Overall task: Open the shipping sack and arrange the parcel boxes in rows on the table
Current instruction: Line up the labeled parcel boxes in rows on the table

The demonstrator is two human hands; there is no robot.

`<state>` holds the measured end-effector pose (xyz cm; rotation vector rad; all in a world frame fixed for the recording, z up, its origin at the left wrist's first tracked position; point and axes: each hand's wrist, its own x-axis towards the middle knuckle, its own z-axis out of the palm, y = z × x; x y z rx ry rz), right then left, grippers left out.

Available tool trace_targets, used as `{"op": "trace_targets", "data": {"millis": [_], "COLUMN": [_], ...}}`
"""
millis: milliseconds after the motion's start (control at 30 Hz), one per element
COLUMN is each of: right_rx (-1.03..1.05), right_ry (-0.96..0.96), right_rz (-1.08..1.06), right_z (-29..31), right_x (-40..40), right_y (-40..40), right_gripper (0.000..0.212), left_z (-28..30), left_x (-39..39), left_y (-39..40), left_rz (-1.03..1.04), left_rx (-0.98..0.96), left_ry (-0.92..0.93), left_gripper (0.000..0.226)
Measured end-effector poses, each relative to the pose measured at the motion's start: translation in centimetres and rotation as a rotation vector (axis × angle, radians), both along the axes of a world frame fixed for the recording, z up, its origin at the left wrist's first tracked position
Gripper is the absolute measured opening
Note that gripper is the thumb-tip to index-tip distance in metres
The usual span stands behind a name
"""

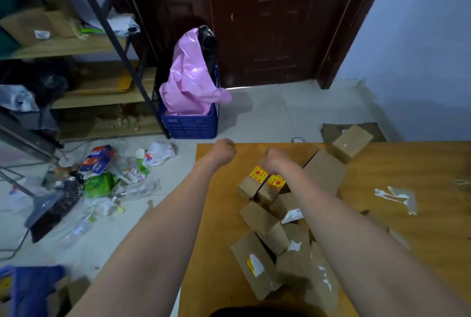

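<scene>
Several brown parcel boxes lie in a loose heap on the wooden table. Two small ones carry yellow-and-red stickers. A larger box stands behind them, and another box sits at the far edge. A crumpled pink sack hangs out of a blue crate on the floor beyond the table. Both my arms stretch forward. My left hand is curled over the table's far left corner and holds nothing I can see. My right hand is curled just above the stickered boxes, its fingers hidden.
Plastic scraps lie on the table's right side. Litter and bags cover the floor to the left, below a metal shelf rack. A dark door stands behind the crate. Flattened cardboard lies beyond the table.
</scene>
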<state>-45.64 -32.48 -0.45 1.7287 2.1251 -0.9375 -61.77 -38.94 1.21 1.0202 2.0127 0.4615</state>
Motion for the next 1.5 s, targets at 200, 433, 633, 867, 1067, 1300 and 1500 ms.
{"op": "trace_targets", "data": {"millis": [200,433,633,867,1067,1300,1500], "right_rx": [-0.076,-0.103,-0.193,-0.183,-0.182,-0.317,-0.433], "right_ry": [-0.08,-0.376,-0.468,-0.676,-0.611,0.035,0.425], "right_rz": [-0.041,0.36,0.542,0.751,0.862,0.372,-0.32], "right_z": [-3.6,-6.7,-6.0,-5.6,-4.4,-3.7,-6.5], "right_x": [-1.0,-2.9,-4.5,-5.8,-6.4,-8.1,-8.7], "right_y": [2.0,4.7,6.2,7.6,9.2,10.6,8.2], "right_gripper": [0.037,0.097,0.053,0.092,0.092,0.073,0.09], "left_z": [-3.7,-6.9,-7.9,-8.6,-9.1,-10.3,-11.0], "left_x": [-1.1,-1.9,-3.7,-4.7,-4.7,-6.0,-8.4], "left_y": [1.8,3.7,5.0,5.7,5.6,5.0,3.4], "left_rz": [0.025,-0.023,-0.052,-0.124,-0.241,-0.147,0.153], "left_rx": [-0.12,-0.233,-0.3,-0.358,-0.425,-0.238,-0.201], "left_ry": [-0.151,-0.226,-0.257,-0.291,-0.406,-0.328,-0.48], "left_gripper": [0.036,0.03,0.029,0.023,0.054,0.084,0.081]}}
